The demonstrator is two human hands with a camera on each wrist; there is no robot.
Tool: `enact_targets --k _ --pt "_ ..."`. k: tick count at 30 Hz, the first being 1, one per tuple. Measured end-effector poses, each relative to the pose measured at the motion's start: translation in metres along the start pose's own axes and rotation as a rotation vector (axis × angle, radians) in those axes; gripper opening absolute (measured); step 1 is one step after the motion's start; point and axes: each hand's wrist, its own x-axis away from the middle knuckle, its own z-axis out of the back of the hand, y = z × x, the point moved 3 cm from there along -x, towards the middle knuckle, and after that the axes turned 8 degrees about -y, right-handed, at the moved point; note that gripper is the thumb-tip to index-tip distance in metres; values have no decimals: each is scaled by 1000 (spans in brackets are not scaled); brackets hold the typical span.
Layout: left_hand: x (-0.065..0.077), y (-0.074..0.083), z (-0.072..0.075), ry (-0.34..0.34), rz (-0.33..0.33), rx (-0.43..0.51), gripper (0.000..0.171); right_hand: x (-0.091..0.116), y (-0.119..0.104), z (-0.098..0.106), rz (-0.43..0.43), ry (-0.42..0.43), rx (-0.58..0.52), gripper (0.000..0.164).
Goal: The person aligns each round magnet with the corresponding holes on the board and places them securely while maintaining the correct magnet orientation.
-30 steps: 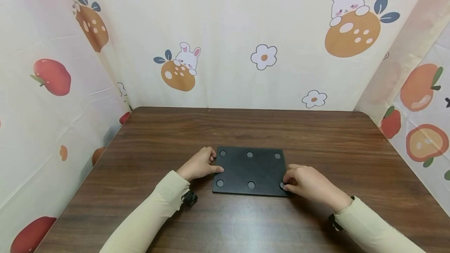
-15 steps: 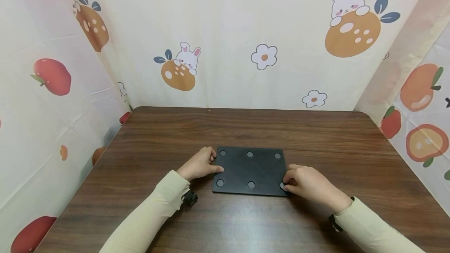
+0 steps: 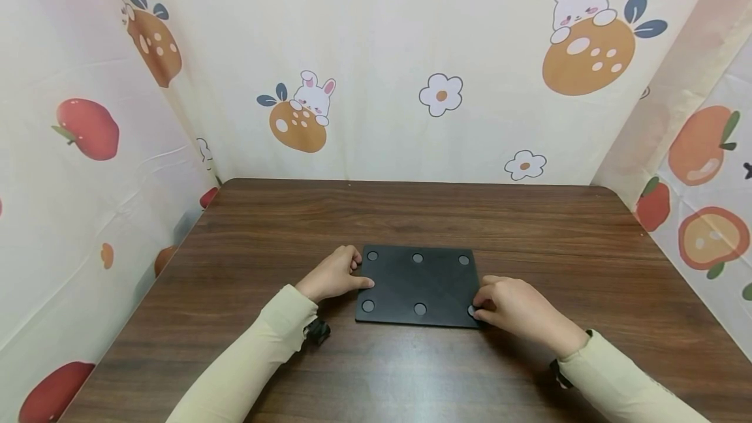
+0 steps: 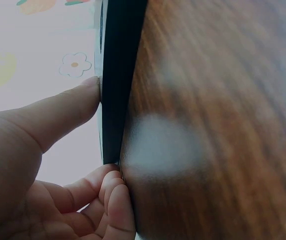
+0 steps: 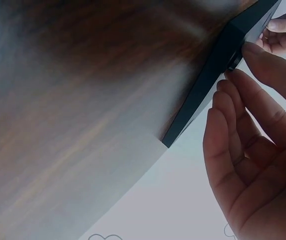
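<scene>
A flat black rectangular board (image 3: 420,284) lies on the table, with round grey spots along its far and near edges. My left hand (image 3: 336,273) steadies its left side: the thumb presses on the top face, and the other fingers curl against the edge by the tabletop. At the near right corner my right hand (image 3: 514,305) pinches a small dark disc (image 5: 235,61) between thumb and forefinger. In the right wrist view the disc stands slightly proud of the board's face; its lower part is hidden. The other right fingers curl loosely beside the board's edge.
The brown wood-grain table (image 3: 411,371) extends around the board on all sides. Behind it hangs a pale curtain (image 3: 376,51) printed with rabbits, fruit and flowers, and similar cloth closes off the left and right sides. Each wrist wears a dark strap (image 3: 317,330).
</scene>
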Motion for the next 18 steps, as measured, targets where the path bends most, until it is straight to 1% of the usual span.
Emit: enact_targets --k 18 --pt "1 1 0 7 -3 8 49 0 0 0 -24 -7 -2 8"
